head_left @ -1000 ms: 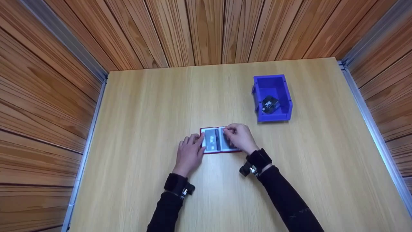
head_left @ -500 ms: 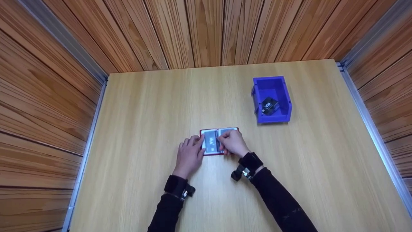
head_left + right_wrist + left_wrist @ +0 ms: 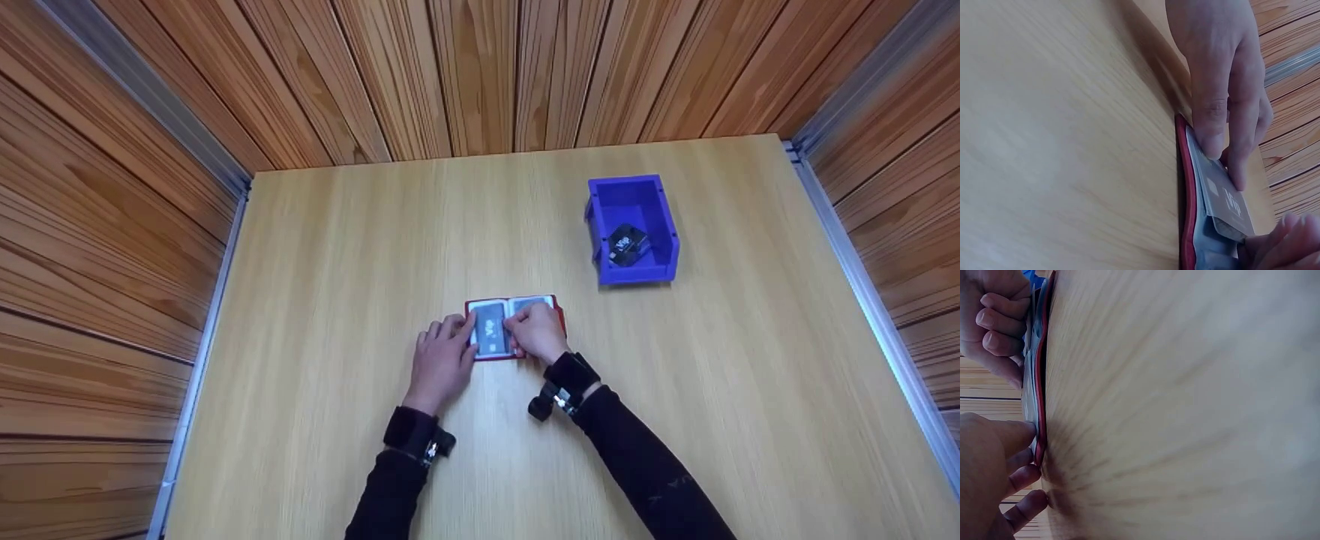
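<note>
An open red card holder (image 3: 556,301) with clear pockets lies on the table, seen edge-on in both wrist views. A grey card marked VIP (image 3: 489,330) sits in its left page; in the right wrist view the end of this card (image 3: 1229,198) toward the fold stands a little raised. My left hand (image 3: 441,361) presses the holder's left edge with thumb and forefinger, the other fingers spread beside it. My right hand (image 3: 538,331), fingers curled, pinches the card's raised end near the fold and covers most of the right page.
Back right on the wooden table (image 3: 360,247) stands a blue-purple bin (image 3: 636,274) holding loose black VIP cards (image 3: 627,244). Wood-plank walls (image 3: 480,75) and metal rails (image 3: 202,352) border the table.
My right hand has moved left from the right page to the fold. The dark strip of card beside the fold has narrowed. The left hand stays in place.
</note>
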Demonstrator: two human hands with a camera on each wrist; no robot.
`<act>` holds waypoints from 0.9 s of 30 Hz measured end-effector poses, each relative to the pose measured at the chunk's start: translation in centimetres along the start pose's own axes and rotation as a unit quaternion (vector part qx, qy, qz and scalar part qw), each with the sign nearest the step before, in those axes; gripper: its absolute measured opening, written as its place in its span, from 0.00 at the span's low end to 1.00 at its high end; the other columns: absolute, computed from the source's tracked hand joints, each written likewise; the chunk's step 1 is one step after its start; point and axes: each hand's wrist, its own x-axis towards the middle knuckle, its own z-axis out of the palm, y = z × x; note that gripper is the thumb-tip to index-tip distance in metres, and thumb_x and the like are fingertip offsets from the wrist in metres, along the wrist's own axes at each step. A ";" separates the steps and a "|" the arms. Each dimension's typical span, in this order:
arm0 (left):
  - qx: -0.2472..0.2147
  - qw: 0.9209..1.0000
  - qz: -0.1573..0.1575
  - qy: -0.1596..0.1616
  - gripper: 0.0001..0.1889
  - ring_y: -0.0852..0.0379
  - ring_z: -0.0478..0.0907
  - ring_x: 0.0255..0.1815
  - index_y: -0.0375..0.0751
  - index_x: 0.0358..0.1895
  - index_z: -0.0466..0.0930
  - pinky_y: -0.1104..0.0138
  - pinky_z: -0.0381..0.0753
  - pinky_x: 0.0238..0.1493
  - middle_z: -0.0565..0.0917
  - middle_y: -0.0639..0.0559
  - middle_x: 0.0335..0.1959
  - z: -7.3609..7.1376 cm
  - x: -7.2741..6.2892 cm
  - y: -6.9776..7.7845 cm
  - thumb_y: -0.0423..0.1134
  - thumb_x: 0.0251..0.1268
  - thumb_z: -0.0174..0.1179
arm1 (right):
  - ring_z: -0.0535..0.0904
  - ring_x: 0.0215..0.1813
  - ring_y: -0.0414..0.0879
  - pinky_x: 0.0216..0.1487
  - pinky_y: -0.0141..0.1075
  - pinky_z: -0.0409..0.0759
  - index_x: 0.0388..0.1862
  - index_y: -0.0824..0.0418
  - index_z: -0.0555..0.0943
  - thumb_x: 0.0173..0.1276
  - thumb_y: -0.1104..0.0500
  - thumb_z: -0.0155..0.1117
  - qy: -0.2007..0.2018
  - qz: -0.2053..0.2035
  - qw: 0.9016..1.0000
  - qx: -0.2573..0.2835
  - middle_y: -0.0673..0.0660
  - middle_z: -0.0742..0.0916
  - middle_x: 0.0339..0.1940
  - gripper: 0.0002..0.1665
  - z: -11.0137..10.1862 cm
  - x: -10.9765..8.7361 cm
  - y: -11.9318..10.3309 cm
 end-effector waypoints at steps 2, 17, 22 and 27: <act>0.003 1.000 0.001 0.004 0.29 0.49 0.71 0.61 0.55 0.80 0.64 0.55 0.68 0.58 0.74 0.51 0.67 0.0 0.0 0.0 0.50 0.80 0.54 | 0.73 0.12 0.38 0.14 0.28 0.71 0.34 0.66 0.86 0.73 0.64 0.64 0.000 0.000 1.000 -0.002 0.51 0.80 0.12 0.09 0.0 0.0 -0.1; 0.010 1.000 0.003 0.008 0.30 0.49 0.71 0.60 0.55 0.80 0.64 0.56 0.68 0.56 0.74 0.51 0.68 0.0 0.1 0.0 0.52 0.79 0.54 | 0.72 0.12 0.39 0.13 0.29 0.69 0.32 0.65 0.87 0.73 0.63 0.65 0.012 0.004 1.000 -0.006 0.50 0.79 0.12 0.10 0.0 0.0 -0.2; 0.006 1.000 0.001 0.006 0.30 0.49 0.71 0.60 0.55 0.80 0.64 0.56 0.69 0.57 0.74 0.51 0.68 0.1 0.1 0.1 0.52 0.80 0.54 | 0.72 0.12 0.39 0.13 0.29 0.69 0.32 0.65 0.88 0.73 0.63 0.65 0.016 -0.002 1.000 -0.008 0.50 0.79 0.12 0.10 0.0 0.0 0.0; 0.005 1.000 -0.004 0.005 0.30 0.50 0.71 0.60 0.56 0.80 0.63 0.57 0.69 0.57 0.74 0.51 0.68 0.0 0.0 0.2 0.52 0.80 0.53 | 0.71 0.11 0.39 0.13 0.29 0.69 0.32 0.66 0.88 0.72 0.62 0.66 0.015 -0.010 1.000 -0.011 0.50 0.78 0.11 0.10 -0.1 -0.1 0.1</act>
